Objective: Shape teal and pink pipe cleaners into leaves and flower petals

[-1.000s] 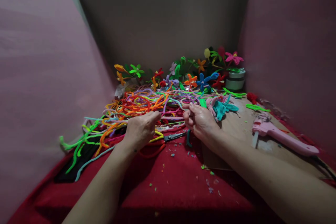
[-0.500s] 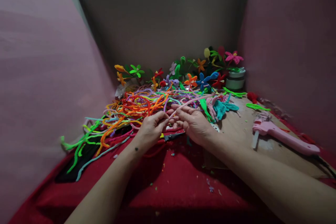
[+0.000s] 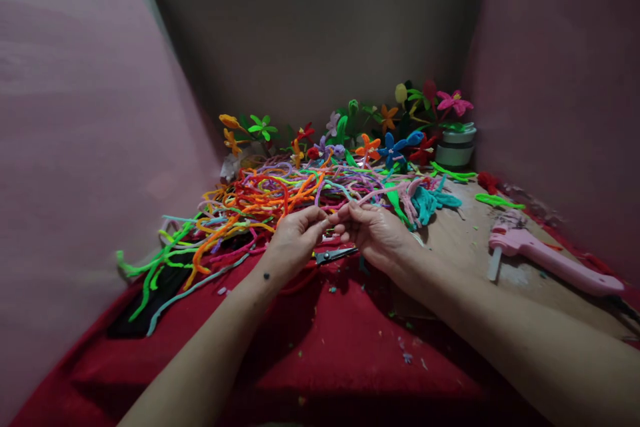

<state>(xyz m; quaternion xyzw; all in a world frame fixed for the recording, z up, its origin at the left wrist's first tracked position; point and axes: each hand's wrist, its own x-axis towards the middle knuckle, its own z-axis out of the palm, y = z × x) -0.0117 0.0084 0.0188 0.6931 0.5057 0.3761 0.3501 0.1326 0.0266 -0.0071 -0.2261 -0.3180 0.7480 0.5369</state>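
Note:
My left hand (image 3: pixel 296 233) pinches the near end of a pale pink pipe cleaner (image 3: pixel 375 193). Beside it, nearly touching at the fingertips, my right hand (image 3: pixel 377 233) has its thumb and forefinger closed on the same strip, which runs up and to the right beyond the fingers. Behind both hands spreads a tangled pile of coloured pipe cleaners (image 3: pixel 260 193). Scissors (image 3: pixel 336 255) lie just below the fingertips, partly hidden by them. Pink and teal bundles (image 3: pixel 431 201) rest to the right of the pile.
A pink glue gun (image 3: pixel 550 257) lies on cardboard (image 3: pixel 465 260) at the right. Fuzzy flowers (image 3: pixel 393 150) and a pale pot (image 3: pixel 455 147) stand at the back. A black flat item (image 3: pixel 133 320) is at the left on red cloth (image 3: pixel 320 360) with small scraps.
The view has shifted slightly. My hands have drawn closer together at the fingertips, and less of the pink strip shows between them.

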